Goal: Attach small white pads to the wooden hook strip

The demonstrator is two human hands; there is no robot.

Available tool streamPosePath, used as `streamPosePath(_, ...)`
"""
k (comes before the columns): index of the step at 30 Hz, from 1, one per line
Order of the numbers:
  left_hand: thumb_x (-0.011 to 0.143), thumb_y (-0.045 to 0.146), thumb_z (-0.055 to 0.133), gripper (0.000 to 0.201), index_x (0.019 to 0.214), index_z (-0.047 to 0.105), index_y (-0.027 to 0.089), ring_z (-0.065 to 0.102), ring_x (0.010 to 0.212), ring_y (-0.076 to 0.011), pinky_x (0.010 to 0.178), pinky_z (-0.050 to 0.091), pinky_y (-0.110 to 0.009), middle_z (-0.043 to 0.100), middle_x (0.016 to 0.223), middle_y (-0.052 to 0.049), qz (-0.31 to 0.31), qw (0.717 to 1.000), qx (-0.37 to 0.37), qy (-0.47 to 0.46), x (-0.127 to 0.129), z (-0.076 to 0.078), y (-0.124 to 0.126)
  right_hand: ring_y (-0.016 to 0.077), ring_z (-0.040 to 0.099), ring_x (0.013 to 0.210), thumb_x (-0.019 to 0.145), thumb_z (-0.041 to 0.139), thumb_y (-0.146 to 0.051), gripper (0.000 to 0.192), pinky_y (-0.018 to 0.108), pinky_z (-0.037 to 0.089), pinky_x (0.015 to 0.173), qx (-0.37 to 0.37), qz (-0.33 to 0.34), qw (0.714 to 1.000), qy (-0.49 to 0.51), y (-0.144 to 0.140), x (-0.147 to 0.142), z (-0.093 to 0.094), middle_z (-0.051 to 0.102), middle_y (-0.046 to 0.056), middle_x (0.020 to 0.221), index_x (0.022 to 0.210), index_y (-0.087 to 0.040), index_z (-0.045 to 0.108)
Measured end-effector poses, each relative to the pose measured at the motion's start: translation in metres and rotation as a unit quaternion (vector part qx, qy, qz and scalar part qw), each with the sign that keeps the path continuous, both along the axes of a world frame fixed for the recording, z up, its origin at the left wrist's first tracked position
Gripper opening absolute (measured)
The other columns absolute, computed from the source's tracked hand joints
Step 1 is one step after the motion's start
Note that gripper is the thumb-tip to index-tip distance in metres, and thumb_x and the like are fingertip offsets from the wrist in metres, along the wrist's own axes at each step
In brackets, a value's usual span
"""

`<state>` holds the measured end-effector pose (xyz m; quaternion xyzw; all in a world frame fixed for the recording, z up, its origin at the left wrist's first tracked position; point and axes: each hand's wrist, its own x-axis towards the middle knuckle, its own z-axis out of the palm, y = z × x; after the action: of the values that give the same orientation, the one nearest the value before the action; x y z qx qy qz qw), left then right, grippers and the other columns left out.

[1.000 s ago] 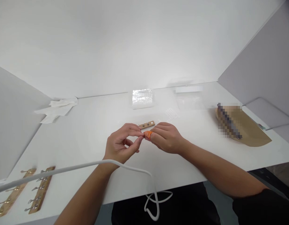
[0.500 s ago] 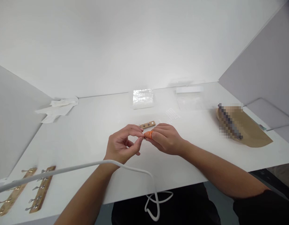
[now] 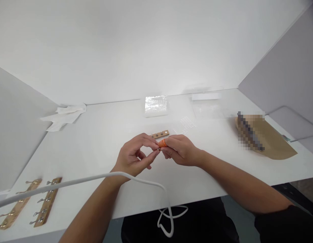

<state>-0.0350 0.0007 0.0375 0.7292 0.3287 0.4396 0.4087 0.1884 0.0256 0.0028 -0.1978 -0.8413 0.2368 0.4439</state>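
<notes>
My left hand (image 3: 136,153) pinches a tiny metal piece (image 3: 159,149) between thumb and forefinger, low over the middle of the table. My right hand (image 3: 181,150) meets it from the other side with its fingers closed at the same spot. An orange finger cot (image 3: 162,143) covers a fingertip of the right hand, touching the left fingertips. The metal piece is mostly hidden and too small to identify. Just behind the hands lies a short wooden hook rail (image 3: 163,134) with several small metal hooks and a white dot near its right end; its left end is hidden by my left hand.
Two longer wooden hook rails (image 3: 48,207) lie at the front left. A white cable (image 3: 95,177) crosses the foreground. Behind are a clear plastic packet (image 3: 155,106), white adhesive dots (image 3: 187,122) and a clear bag (image 3: 207,108). Brown paper (image 3: 275,141) lies right; white paper (image 3: 67,116) left.
Both hands stay together over the table, and their fingertips have shifted slightly. A bit more of the metal piece shows below the orange finger cot. The whole view has moved slightly.
</notes>
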Motion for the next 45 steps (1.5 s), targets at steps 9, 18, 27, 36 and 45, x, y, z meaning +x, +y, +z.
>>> streamPosePath(9, 0.087, 0.004, 0.077, 0.028, 0.107, 0.075, 0.023, 0.071, 0.084, -0.0149, 0.043, 0.064, -0.018, 0.068, 0.101, -0.005, 0.022, 0.998, 0.062, -0.003, 0.001, -0.003, -0.002, 0.0092, 0.054, 0.057, 0.113, 0.043, -0.027, 0.022, 0.021, 0.048, 0.059, -0.035, 0.018, 0.999, 0.010, -0.002, 0.002, 0.002, 0.061, -0.005, 0.065, 0.102, -0.021, 0.061)
streamPosePath(18, 0.087, 0.000, 0.074, 0.030, 0.107, 0.074, 0.023, 0.072, 0.086, -0.0146, 0.045, 0.063, -0.017, 0.068, 0.101, -0.004, 0.018, 0.994, 0.105, 0.009, 0.001, -0.002, -0.003, 0.0088, 0.054, 0.057, 0.111, 0.046, -0.025, 0.017, 0.021, 0.048, 0.059, -0.030, 0.018, 0.999, 0.019, -0.001, 0.002, 0.001, 0.061, -0.005, 0.066, 0.103, -0.021, 0.061)
streamPosePath(27, 0.092, 0.009, 0.072, 0.017, 0.103, 0.073, 0.022, 0.069, 0.088, -0.0149, 0.047, 0.062, -0.018, 0.068, 0.102, -0.005, 0.045, 0.993, 0.102, 0.047, 0.000, -0.007, -0.003, 0.0095, 0.058, 0.059, 0.112, 0.046, -0.027, 0.020, 0.022, 0.051, 0.060, -0.035, 0.007, 0.999, 0.025, -0.001, 0.000, -0.001, 0.062, -0.005, 0.066, 0.106, -0.021, 0.064)
streamPosePath(36, 0.093, 0.004, 0.069, 0.024, 0.109, 0.068, 0.021, 0.064, 0.090, -0.0148, 0.053, 0.058, -0.018, 0.067, 0.099, -0.005, 0.082, 0.954, 0.260, 0.122, 0.000, -0.010, 0.005, 0.0138, 0.069, 0.078, 0.108, 0.055, -0.023, 0.013, 0.029, 0.057, 0.072, 0.042, -0.041, 0.998, 0.027, 0.005, -0.004, -0.001, 0.076, 0.005, 0.091, 0.110, -0.021, 0.068)
streamPosePath(45, 0.092, 0.003, 0.070, 0.028, 0.113, 0.065, 0.021, 0.068, 0.095, -0.0172, 0.071, 0.062, -0.029, 0.070, 0.110, -0.008, 0.090, 0.919, 0.338, 0.180, -0.008, -0.021, 0.008, 0.0119, 0.062, 0.068, 0.108, 0.055, -0.020, 0.016, 0.026, 0.051, 0.062, 0.145, -0.107, 0.983, -0.044, 0.008, 0.000, -0.001, 0.067, 0.001, 0.079, 0.113, -0.021, 0.070)
